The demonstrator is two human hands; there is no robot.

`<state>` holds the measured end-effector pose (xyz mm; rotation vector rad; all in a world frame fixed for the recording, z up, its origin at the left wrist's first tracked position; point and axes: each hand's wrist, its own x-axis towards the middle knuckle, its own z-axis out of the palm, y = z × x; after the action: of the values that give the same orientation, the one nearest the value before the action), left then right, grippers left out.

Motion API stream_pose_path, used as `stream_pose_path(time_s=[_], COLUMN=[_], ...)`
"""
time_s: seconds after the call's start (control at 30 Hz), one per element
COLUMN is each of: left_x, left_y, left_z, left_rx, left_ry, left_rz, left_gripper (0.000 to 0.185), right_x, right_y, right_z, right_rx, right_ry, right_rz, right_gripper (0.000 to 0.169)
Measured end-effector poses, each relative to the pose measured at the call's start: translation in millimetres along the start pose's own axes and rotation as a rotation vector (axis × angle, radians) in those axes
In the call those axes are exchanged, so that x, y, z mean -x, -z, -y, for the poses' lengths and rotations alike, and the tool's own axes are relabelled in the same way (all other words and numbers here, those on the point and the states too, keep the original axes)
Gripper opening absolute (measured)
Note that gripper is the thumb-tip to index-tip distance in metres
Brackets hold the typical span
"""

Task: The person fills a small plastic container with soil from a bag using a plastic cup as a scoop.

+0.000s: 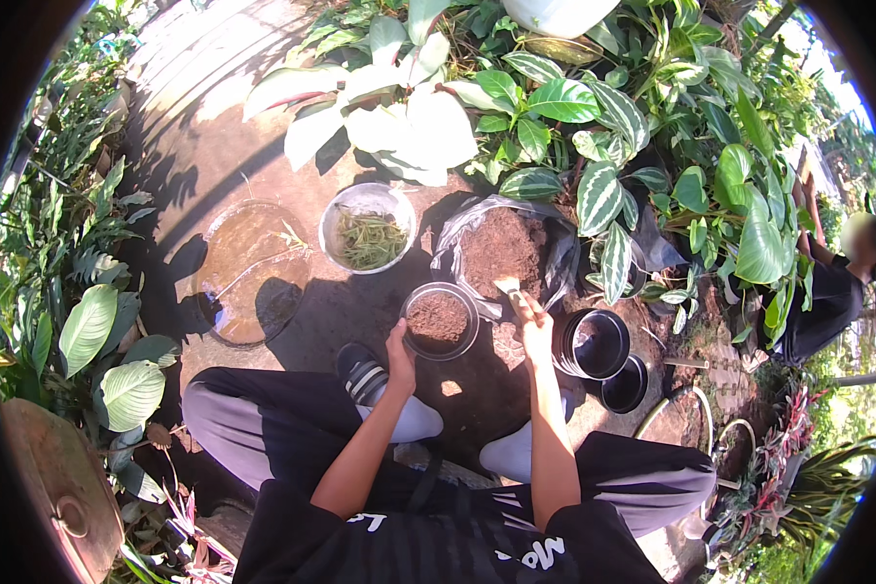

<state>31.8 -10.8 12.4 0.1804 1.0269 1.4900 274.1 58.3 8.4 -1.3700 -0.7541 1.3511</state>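
Observation:
My left hand (pixel 401 355) grips the near left side of a round see-through plastic tub (pixel 471 343), which holds brown potting soil (pixel 438 318). In my right hand (pixel 536 330) is the handle of a small trowel (pixel 507 283). Its pale, sunlit blade touches the loose soil (pixel 502 241) in an open plastic bag (pixel 558 241) just beyond the tub. My fingers hide most of the trowel's handle. A whitish tub (pixel 330 241) of cut green leaves (pixel 369 239) stands beyond my left hand.
To the right stand a stack of black plastic pots (pixel 571 343) and another black pot (pixel 623 387). A round shallow tray of water (pixel 242 274) lies at the left. Leafy plants (pixel 613 124) crowd the far side. A person (pixel 821 299) is at the far right, beyond a hose (pixel 704 409).

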Motion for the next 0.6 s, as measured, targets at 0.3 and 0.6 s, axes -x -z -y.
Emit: stream_pose_path(time_s=[0.3, 0.6], left_x=[2.0, -2.5], left_y=[1.6, 4.3], left_z=[3.5, 0.4], left_rx=[-0.03, -0.086], left_ry=[-0.015, 0.038], left_rz=[0.02, -0.047], left_gripper=[0.044, 0.048], right_x=[16.7, 37.7], right_y=[12.0, 7.3], right_z=[14.2, 60.6], right_rx=[-0.208, -0.163], right_ry=[-0.064, -0.076], right_rz=[0.1, 0.241], right_gripper=[0.043, 0.046])
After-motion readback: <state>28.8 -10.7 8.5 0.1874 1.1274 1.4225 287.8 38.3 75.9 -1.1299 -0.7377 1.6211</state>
